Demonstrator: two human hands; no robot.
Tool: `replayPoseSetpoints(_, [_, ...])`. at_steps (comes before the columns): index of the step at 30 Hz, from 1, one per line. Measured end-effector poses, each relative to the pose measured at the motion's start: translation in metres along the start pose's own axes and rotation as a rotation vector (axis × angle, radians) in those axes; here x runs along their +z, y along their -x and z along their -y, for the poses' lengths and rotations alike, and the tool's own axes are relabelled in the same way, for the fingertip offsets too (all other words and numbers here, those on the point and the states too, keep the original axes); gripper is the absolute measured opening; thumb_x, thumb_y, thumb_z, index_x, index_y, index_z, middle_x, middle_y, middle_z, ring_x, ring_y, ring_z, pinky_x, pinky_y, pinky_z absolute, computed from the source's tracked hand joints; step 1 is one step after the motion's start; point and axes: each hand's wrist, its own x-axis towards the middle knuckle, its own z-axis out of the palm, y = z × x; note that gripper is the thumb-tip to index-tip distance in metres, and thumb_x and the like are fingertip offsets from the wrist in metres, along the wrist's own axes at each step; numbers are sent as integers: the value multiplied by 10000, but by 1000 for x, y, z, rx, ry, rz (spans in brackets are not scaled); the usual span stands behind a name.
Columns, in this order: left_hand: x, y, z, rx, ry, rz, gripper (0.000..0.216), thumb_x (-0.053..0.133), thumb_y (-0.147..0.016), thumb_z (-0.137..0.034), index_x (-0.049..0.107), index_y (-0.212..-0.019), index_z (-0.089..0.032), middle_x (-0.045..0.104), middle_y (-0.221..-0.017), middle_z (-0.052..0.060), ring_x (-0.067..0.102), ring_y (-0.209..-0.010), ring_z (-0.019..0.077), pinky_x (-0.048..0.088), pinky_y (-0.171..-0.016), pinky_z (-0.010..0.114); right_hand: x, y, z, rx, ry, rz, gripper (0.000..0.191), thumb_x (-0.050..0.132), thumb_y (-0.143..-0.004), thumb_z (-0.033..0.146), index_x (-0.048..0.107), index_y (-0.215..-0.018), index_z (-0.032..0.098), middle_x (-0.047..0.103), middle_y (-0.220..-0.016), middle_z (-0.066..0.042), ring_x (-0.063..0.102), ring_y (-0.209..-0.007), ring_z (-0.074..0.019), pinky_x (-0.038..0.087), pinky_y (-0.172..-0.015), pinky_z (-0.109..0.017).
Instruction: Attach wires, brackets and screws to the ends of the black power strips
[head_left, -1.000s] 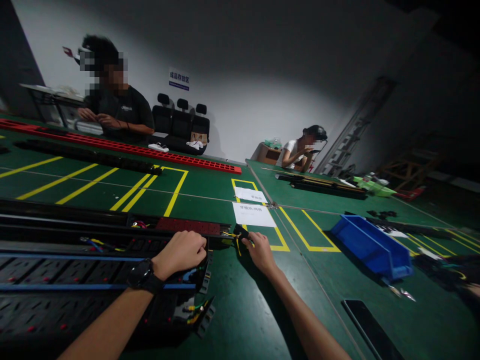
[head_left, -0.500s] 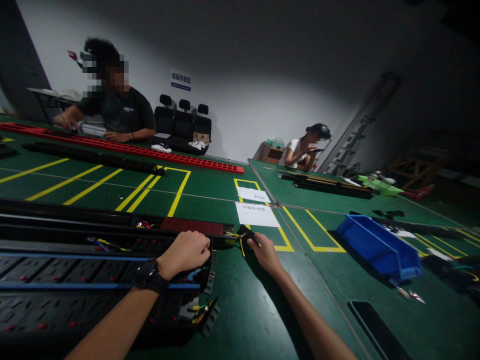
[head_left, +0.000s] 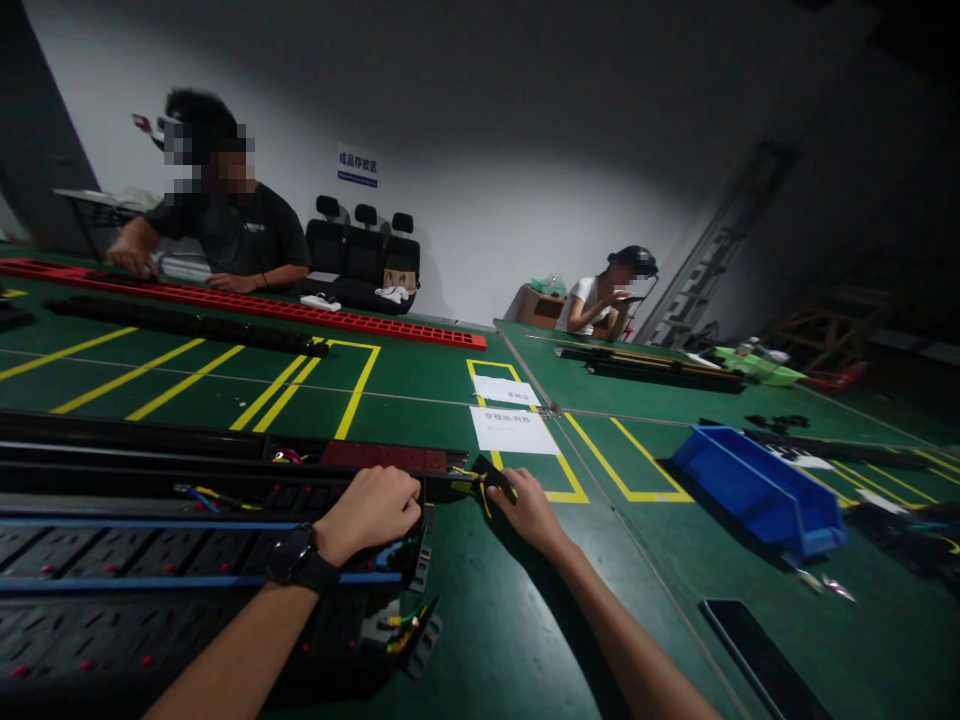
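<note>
Several long black power strips [head_left: 187,615] lie side by side at the lower left, with socket outlets and red dots along them. My left hand [head_left: 371,510], with a black watch at its wrist, is curled over the right end of one strip; its fingertips are hidden. Just to the right, my right hand [head_left: 529,508] pinches a small black end piece [head_left: 499,480] between thumb and fingers. Yellow wire [head_left: 480,482] runs between this piece and the open end of a strip with a dark red socket section [head_left: 386,458]. The end piece stands apart from the strip.
A blue bin [head_left: 757,490] and a phone [head_left: 757,650] lie on the green table to the right. White paper labels [head_left: 514,430] lie ahead. Beyond is a long red slotted rail [head_left: 300,300], where one person works. Another person sits farther right.
My right hand has shifted slightly and the black end piece has moved a little left, closer to the strip's end. My left hand has stayed in place.
</note>
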Motion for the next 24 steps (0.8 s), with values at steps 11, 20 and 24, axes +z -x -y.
replayPoseSetpoints(11, [-2, 2, -3, -3, -22, 11, 280, 527, -887, -202, 806, -895, -197, 820, -937, 153, 790, -895, 343, 577, -789, 413, 21, -1, 19, -63, 170, -142, 304, 530, -1034, 398, 689, -829, 239, 716, -811, -77, 654, -814, -261, 429, -763, -355])
replayPoseSetpoints(20, [-3, 6, -6, -21, -23, 23, 272, 563, -874, -242, 828, -921, -203, 820, -955, 161, 790, -918, 347, 601, -801, 427, 26, 2, 8, -226, 199, -290, 434, 440, -1099, 495, 721, -870, 258, 734, -788, -76, 660, -772, -266, 427, -746, -385])
replayPoseSetpoints(24, [-2, 6, -6, -22, -19, 14, 274, 563, -871, -234, 831, -912, -196, 821, -946, 166, 794, -911, 355, 606, -797, 434, 23, 3, 11, -254, 235, -314, 416, 455, -1102, 467, 720, -868, 246, 732, -789, -74, 648, -768, -251, 424, -747, -373])
